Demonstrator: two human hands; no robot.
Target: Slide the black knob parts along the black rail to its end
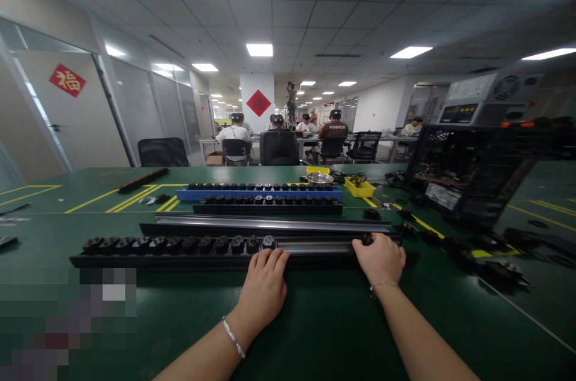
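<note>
A long black rail [315, 247] lies across the green table in front of me, its left half filled with a row of several black socket modules [180, 243]. My left hand [264, 285] rests on the rail's near edge by the last module in the row, fingers bent over it. At the rail's right end my right hand [380, 258] curls its fingers round a small black piece I cannot make out. Just behind lies another long black rail [270, 225], this one empty.
Further back lie a blue rail [258, 194] and a black rail [267, 208] full of modules, a yellow tray [359, 189] and a metal dish [319, 177]. An open computer case [472, 171] stands right, loose black parts [495, 267] beside it. Several people sit at far desks.
</note>
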